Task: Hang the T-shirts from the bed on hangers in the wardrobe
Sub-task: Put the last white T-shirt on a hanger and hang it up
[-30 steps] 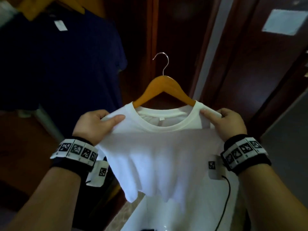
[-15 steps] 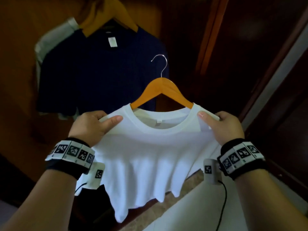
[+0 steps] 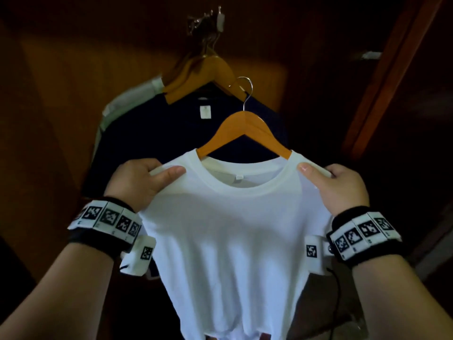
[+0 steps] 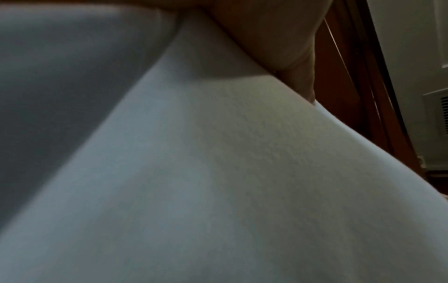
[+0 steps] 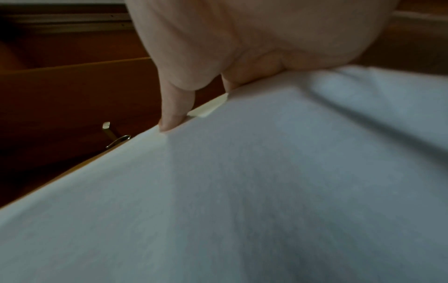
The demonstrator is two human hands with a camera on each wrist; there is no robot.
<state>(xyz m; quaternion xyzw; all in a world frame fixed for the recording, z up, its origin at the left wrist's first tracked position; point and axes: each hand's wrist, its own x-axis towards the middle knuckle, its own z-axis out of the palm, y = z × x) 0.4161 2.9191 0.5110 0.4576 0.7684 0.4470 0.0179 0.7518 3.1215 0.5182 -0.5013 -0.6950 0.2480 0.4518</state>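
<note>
Head view, left to right: left hand (image 3: 137,182) pinches the left shoulder of one white T-shirt (image 3: 235,231), thumb on top, fingers curled behind the cloth. That shirt sits on one wooden hanger (image 3: 244,130) with a metal hook (image 3: 246,90); the hook is free in the air, in front of the wardrobe (image 3: 73,99) interior. Right hand (image 3: 338,185) pinches the right shoulder the same way, thumb on the front near the collar. One marker band on each wrist, two in all.

Behind, inside the wardrobe: one dark T-shirt (image 3: 152,143) on a second wooden hanger (image 3: 196,74), hung up high. A pale garment (image 3: 127,101) shows at its left edge; what kind, cannot tell. Hangers counted: two clearly, more possible behind.

Left wrist view: white cloth (image 4: 218,181) fills the frame, palm (image 4: 271,38) above it; fingers not visible. Right wrist view: thumb (image 5: 175,107) presses the shirt edge (image 5: 242,191), hook tip (image 5: 117,141) just beyond.
</note>
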